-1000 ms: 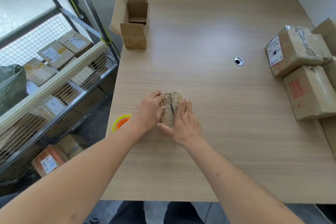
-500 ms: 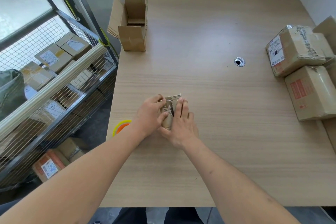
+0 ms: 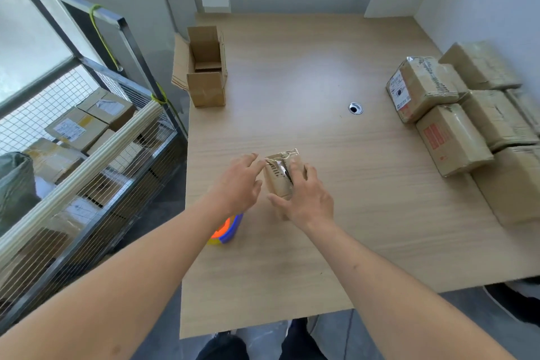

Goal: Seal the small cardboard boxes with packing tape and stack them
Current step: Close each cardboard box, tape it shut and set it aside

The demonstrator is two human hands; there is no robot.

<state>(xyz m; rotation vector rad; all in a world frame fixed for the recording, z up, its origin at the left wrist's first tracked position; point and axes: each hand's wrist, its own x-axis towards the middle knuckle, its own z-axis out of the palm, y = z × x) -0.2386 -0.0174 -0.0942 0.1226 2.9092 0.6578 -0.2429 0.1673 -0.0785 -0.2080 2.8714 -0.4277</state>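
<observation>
A small taped cardboard box (image 3: 279, 174) sits on the wooden table (image 3: 321, 131) just in front of me. My right hand (image 3: 304, 196) lies over its right side, fingers on top and thumb against the near face. My left hand (image 3: 241, 181) hovers at its left side with fingers relaxed, fingertips near the top left corner. A tape dispenser (image 3: 226, 231) in orange, blue and yellow lies on the table under my left wrist, partly hidden.
An open empty cardboard box (image 3: 206, 73) stands at the table's far left edge. Several sealed boxes (image 3: 455, 126) are packed along the right side. A cable hole (image 3: 355, 108) is in the middle. A wire cage (image 3: 87, 155) with parcels stands left of the table.
My left hand has lifted off the box's left side and opened. The right hand has stayed on the box. The camera view has pulled back and tilted up.
</observation>
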